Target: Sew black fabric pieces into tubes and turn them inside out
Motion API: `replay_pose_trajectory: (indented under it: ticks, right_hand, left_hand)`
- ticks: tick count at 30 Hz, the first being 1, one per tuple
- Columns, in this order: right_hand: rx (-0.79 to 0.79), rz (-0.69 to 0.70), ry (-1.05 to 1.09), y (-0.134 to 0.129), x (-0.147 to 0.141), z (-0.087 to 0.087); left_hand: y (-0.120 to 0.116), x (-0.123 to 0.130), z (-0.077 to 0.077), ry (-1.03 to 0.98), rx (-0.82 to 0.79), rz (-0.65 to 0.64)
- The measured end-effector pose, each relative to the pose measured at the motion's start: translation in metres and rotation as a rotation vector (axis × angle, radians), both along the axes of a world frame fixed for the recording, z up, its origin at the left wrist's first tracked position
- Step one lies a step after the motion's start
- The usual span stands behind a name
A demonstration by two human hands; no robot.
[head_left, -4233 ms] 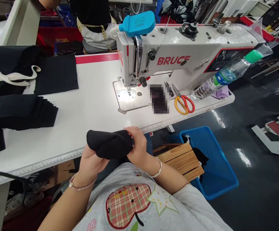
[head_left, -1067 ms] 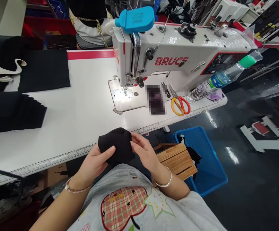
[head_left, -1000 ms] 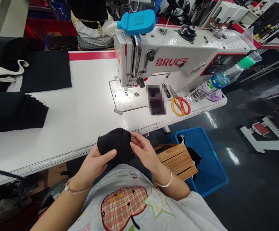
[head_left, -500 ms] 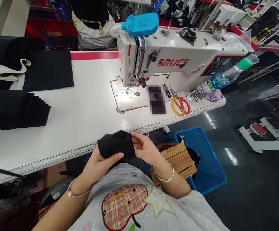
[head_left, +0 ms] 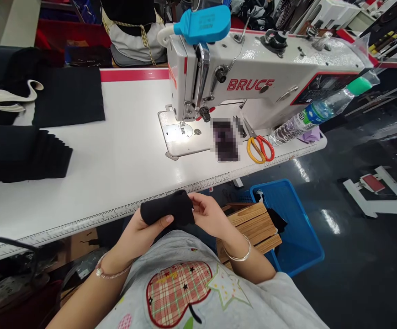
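A small wad of black cloth [head_left: 167, 209] sits over the table's front edge, folded into a soft bundle. My left hand [head_left: 140, 230] pinches it from below with the thumb on top. My right hand [head_left: 208, 214] holds its right end between thumb and fingertips. Both hands are held above my lap, in front of the white sewing table [head_left: 116, 155]. Stacks of black cloth [head_left: 20, 153] lie at the table's left side, out of reach of my fingers.
A white BRUCE sewing machine [head_left: 239, 77] stands ahead, with orange-handled scissors [head_left: 260, 149] and a water bottle [head_left: 311, 116] beside it. A blue plastic crate [head_left: 296, 228] and a wooden box [head_left: 249, 230] sit on the floor to my right. A person sits beyond the table.
The black cloth has been flattened and turned into a longer, lower bundle. My fingers have closed in on it, and both hands have shifted slightly toward the table edge.
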State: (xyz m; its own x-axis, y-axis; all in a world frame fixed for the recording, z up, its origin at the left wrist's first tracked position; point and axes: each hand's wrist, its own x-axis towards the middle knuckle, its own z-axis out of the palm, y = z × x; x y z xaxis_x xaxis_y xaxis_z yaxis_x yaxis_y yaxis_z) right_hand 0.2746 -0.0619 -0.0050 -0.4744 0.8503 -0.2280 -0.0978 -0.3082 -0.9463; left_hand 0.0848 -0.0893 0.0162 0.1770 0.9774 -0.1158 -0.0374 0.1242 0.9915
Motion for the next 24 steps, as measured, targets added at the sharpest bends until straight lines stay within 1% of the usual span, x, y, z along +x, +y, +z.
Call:
replay_pose_trajectory:
  ticks: [2, 4, 7, 9, 11, 15, 20, 22, 24]
  right_hand:
    - [-0.005, -0.027, -0.023, -0.002, 0.000, 0.003]
    - [-0.041, -0.021, -0.027, -0.001, -0.001, 0.006]
    - [-0.080, 0.044, -0.016, 0.003, -0.002, 0.007]
    - [-0.081, 0.074, -0.020, 0.005, -0.002, 0.006]
    - [-0.048, 0.063, -0.031, 0.005, 0.000, 0.006]
    - [0.106, 0.026, -0.064, 0.003, 0.002, 0.011]
    - [0.234, -0.074, -0.109, 0.007, -0.004, 0.015]
    - [0.284, -0.127, -0.142, 0.011, -0.007, 0.014]
    - [0.297, -0.181, -0.132, 0.016, -0.009, 0.013]
  left_hand:
    - [0.001, -0.001, 0.001, -0.009, -0.012, 0.020]
    - [0.001, -0.001, 0.001, -0.033, -0.035, -0.019]
    - [-0.001, -0.001, -0.004, -0.118, -0.076, -0.081]
    - [-0.003, -0.001, -0.009, -0.190, -0.111, -0.077]
    - [-0.004, -0.002, -0.012, -0.231, -0.150, -0.062]
    - [-0.003, -0.008, -0.011, -0.205, -0.180, -0.072]
    - [-0.003, -0.014, -0.008, -0.147, -0.206, -0.243]
    - [-0.006, -0.011, -0.009, -0.109, -0.233, -0.331]
    - [-0.008, -0.006, -0.008, -0.120, -0.254, -0.434]
